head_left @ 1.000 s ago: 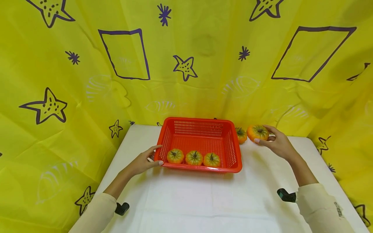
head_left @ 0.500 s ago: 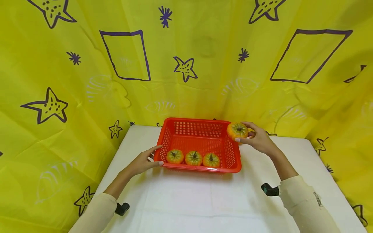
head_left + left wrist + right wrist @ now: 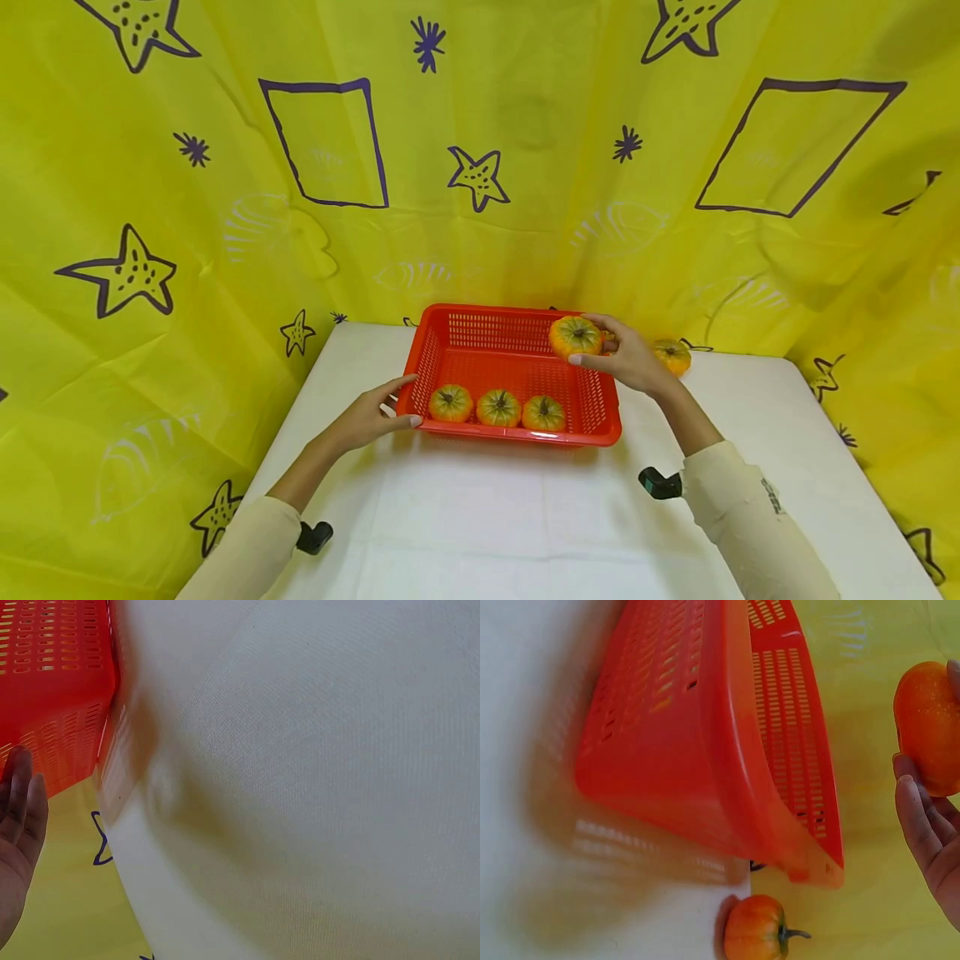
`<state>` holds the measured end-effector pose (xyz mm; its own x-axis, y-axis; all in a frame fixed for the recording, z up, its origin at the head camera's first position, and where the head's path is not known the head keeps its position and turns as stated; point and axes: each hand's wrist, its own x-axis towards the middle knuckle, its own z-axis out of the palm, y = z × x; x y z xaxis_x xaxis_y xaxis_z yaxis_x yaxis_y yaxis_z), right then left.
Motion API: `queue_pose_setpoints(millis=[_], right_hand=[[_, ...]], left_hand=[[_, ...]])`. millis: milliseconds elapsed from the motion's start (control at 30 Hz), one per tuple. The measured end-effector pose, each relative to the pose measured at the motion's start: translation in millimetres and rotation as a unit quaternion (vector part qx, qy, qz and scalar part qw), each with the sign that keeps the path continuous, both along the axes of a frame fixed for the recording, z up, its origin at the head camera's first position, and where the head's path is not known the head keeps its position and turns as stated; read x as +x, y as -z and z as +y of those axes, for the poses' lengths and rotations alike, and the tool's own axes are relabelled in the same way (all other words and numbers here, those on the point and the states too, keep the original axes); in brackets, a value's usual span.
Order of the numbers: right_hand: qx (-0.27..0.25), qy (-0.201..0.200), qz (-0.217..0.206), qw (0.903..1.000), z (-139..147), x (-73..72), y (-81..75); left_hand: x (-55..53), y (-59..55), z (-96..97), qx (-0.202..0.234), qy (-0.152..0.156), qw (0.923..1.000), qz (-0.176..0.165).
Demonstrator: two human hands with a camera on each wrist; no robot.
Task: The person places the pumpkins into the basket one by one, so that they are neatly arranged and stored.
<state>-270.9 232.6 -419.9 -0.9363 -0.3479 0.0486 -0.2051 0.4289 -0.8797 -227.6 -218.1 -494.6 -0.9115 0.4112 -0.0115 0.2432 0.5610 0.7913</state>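
In the head view, my left hand (image 3: pixel 369 417) holds the front left corner of a red plastic basket (image 3: pixel 517 432), its thumb at the front rim and its fingers along the left side. The left wrist view shows the fingers (image 3: pixel 34 806) against the perforated wall. My right hand (image 3: pixel 626 357) grips a small orange pumpkin (image 3: pixel 576 337) with a green-tinged top, above the basket's back right part. Inside, along the front wall, sit three similar pumpkins, at left (image 3: pixel 451 403), middle (image 3: pixel 498 408) and right (image 3: pixel 544 413).
Another pumpkin (image 3: pixel 672 357) stands on the white table (image 3: pixel 480 517), right of the basket and partly behind my right hand. A yellow curtain (image 3: pixel 540 250) with starfish drawings hangs behind the table and on both sides.
My right hand has carried its pumpkin leftward from beside the basket to above its inside. The pumpkin on the table shows beyond the right wrist now. The left hand and basket stay put.
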Motion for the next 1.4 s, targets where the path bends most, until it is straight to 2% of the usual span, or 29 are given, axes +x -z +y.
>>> queue_pose_setpoints(millis=[133, 567, 833, 1067, 1400], right_hand=[[-0.015, -0.013, -0.019, 0.9996, -11, -3.5, 2.4], [0.015, -0.026, -0.013, 0.9995, -44, -12.0, 2.0], [0.032, -0.03, -0.023, 0.9988, -63, -17.6, 9.0], [0.08, -0.017, -0.008, 0.9966, -83, -25.1, 16.6], [0.077, -0.025, -0.038, 0.996, -106, -32.6, 26.6]], left_hand=[[-0.1, 0.7, -0.5, 0.001, 0.0, 1.0, 0.002], [-0.6, -2.6, 0.3, -0.004, 0.0, 1.0, -0.002], [-0.1, -2.9, 0.6, -0.001, 0.0, 1.0, -0.009], [0.4, -1.6, -0.2, 0.0, -0.004, 0.9999, -0.015], [-1.0, 0.4, -0.7, 0.0, -0.007, 0.9998, -0.017]])
